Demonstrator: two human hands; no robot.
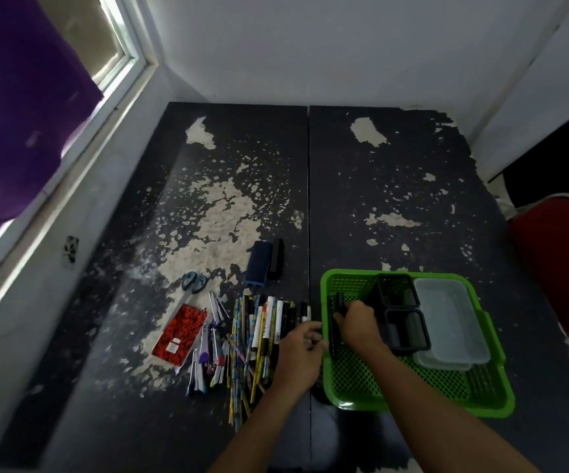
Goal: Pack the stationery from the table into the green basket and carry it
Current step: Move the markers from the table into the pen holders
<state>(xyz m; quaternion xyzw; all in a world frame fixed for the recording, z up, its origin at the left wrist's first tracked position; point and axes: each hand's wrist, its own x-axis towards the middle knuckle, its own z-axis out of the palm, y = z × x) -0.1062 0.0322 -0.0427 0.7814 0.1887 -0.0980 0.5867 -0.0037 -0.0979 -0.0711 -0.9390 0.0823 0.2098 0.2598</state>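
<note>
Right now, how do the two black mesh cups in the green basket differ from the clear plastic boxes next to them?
The black mesh cups are dark, perforated and small with squarish mouths, while the clear plastic boxes are see-through, smooth-walled, longer and shallower. The cups sit side by side in a row; the boxes appear stacked, one partly over the other. Both kinds lie inside the green basket, mouths up, and look empty.

Red chair point(563, 261) cut by right edge, right hand point(358, 322) hiding dark markers point(336, 332), pen labels unreadable
</note>
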